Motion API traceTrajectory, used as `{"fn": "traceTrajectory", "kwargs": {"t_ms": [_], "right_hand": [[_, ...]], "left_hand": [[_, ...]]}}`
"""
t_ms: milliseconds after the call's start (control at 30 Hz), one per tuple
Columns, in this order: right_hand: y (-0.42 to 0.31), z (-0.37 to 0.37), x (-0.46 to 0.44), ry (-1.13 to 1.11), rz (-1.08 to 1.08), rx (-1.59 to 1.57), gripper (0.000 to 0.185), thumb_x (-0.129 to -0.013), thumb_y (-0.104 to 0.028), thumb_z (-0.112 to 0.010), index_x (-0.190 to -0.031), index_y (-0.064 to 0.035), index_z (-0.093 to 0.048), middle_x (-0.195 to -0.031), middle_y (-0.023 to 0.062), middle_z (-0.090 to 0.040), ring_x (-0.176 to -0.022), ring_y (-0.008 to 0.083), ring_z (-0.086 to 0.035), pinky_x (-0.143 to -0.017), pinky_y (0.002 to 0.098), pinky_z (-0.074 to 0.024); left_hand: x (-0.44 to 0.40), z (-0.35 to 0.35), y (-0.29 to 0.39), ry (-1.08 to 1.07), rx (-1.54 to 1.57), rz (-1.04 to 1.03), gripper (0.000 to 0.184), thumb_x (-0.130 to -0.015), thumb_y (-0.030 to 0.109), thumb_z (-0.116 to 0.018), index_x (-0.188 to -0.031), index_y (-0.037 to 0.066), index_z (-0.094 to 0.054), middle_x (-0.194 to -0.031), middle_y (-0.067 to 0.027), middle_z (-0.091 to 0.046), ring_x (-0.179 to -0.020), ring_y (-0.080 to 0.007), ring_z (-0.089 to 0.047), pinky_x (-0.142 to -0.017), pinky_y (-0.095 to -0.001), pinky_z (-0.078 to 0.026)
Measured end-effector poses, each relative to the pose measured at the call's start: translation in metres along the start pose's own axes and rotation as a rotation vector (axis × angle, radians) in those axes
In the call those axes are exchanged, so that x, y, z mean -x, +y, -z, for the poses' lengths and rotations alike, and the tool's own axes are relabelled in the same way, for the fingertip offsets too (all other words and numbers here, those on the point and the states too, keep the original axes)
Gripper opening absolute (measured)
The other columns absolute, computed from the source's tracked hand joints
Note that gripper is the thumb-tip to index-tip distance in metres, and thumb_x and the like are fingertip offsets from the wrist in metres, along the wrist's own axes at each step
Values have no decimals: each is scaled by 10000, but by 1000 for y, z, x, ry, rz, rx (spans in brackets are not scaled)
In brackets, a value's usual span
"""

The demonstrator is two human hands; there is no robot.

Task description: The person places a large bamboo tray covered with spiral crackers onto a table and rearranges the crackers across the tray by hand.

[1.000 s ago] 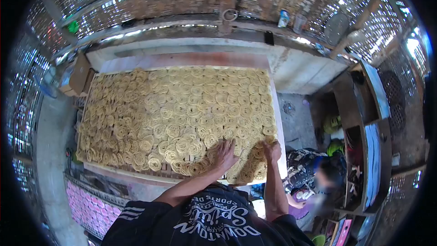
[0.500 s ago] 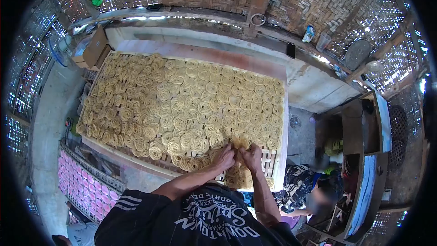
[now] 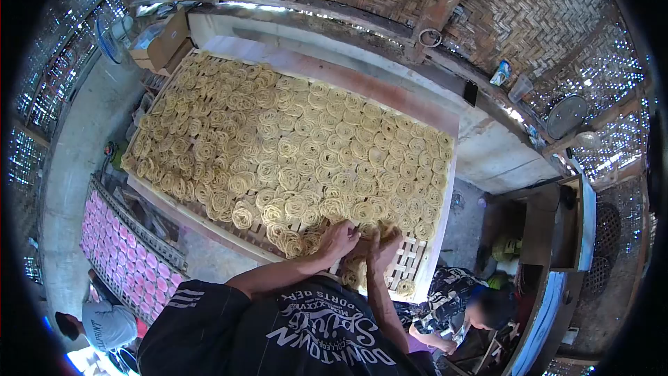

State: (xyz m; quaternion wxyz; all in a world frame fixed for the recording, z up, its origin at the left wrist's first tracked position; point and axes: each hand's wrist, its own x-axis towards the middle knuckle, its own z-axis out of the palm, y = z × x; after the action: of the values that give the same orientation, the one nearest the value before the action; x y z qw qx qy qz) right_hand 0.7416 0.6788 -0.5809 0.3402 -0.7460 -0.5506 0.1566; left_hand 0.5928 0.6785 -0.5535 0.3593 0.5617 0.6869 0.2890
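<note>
Coiled yellow noodle-like nests (image 3: 327, 157) cover most of a woven bamboo tray (image 3: 410, 259). Near the tray's front edge, my left hand (image 3: 338, 242) is closed, its fingers bent at the nests; what it holds, if anything, is too small to make out. Just to its right, my right hand (image 3: 383, 245) is closed around part of a yellow nest. Bare slats show to the right of my right hand, with a single nest lying near the front right corner. A few nests lie partly hidden between my forearms.
A person (image 3: 473, 310) sits at the lower right beside a wooden cabinet (image 3: 550, 237). Another person (image 3: 104, 324) is at the lower left, near a rack of pink-and-white rounds (image 3: 129, 254). A cardboard box (image 3: 163, 42) stands at the back left.
My hands have come together from their spread positions over the front right nests, where bare slats now show. The view has turned, bringing the lower-left person more into sight.
</note>
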Motion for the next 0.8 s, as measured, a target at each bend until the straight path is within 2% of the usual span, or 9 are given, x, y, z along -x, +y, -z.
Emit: {"fn": "traceTrajectory", "kwargs": {"t_ms": [133, 200, 267, 367, 467, 533, 667, 700, 800], "right_hand": [[-25, -4, -5, 20, -73, -273, 526, -811, -149, -738, -1213, 32, -451, -1092, 195, -563, -978, 333, -575, -928, 407, -468], [-10, -18, -10, 32, -213, -430, 497, -794, -27, -704, -1232, 36, -478, -1117, 155, -564, -987, 202, -574, -815, 331, -510], [-20, -2, -24, -370, -653, -824, 432, -811, -8, -690, -1210, 48, -537, -1142, 161, -572, -982, 184, -591, -798, 304, -516], [-66, 26, -20, -467, -349, -640, 401, -851, -38, -694, -1220, 57, -572, -1175, 166, -592, -967, 201, -618, -815, 318, -527], [-51, 34, -19, -490, 85, -405, 474, -885, -100, -707, -1306, 42, -541, -1225, 171, -601, -986, 223, -642, -823, 324, -532], [-61, 64, -16, -410, -226, -539, 521, -890, -216, -731, -1306, 45, -556, -1274, 202, -587, -1116, 273, -610, -925, 371, -501], [24, 116, 16, -72, 123, 319, 640, -865, -378, -715, -1321, 29, -526, -1265, 258, -557, -1182, 442, -528, -1009, 539, -418], [40, 123, 35, 5, 114, 483, 667, -885, -426, -678, -1330, 38, -502, -1339, 306, -495, -1284, 499, -416, -1058, 586, -345], [63, 111, 79, -90, -47, 420, 735, -913, -459, -637, -1376, 71, -424, -1493, 334, -314, -1405, 507, -257, -1145, 579, -234]], "left_hand": [[-4, -3, -9, -15, 2, -58, 330, -833, 221, -703, -1096, 42, -613, -931, -162, -696, -875, -336, -679, -771, -427, -539], [0, 5, -10, -56, 45, -37, 392, -833, 212, -690, -1166, 38, -579, -949, -194, -687, -902, -373, -667, -797, -457, -537], [4, 11, -9, 42, 84, -62, 448, -821, 174, -689, -1222, 28, -554, -959, -208, -682, -902, -384, -663, -812, -463, -533], [8, 24, -8, 36, 149, -91, 531, -804, 124, -681, -1297, 14, -514, -996, -232, -674, -921, -400, -656, -835, -472, -528], [14, 26, -13, 12, 46, -108, 610, -801, 104, -659, -1371, 22, -457, -1104, -254, -646, -997, -400, -636, -874, -480, -510], [15, 29, -3, -45, -20, -70, 629, -803, 118, -666, -1385, 28, -444, -1162, -255, -630, -1027, -397, -628, -895, -488, -497], [18, 20, -2, -51, -127, -313, 633, -804, 164, -690, -1381, 44, -458, -1171, -222, -602, -1030, -375, -606, -914, -473, -482], [20, 25, 7, -98, -167, -327, 637, -806, 179, -694, -1384, 48, -459, -1167, -210, -593, -1031, -369, -599, -920, -467, -479], [25, 14, 7, -228, -251, -557, 768, -777, 367, -739, -1424, 78, -444, -1202, -181, -539, -1135, -348, -528, -980, -496, -436]]}}
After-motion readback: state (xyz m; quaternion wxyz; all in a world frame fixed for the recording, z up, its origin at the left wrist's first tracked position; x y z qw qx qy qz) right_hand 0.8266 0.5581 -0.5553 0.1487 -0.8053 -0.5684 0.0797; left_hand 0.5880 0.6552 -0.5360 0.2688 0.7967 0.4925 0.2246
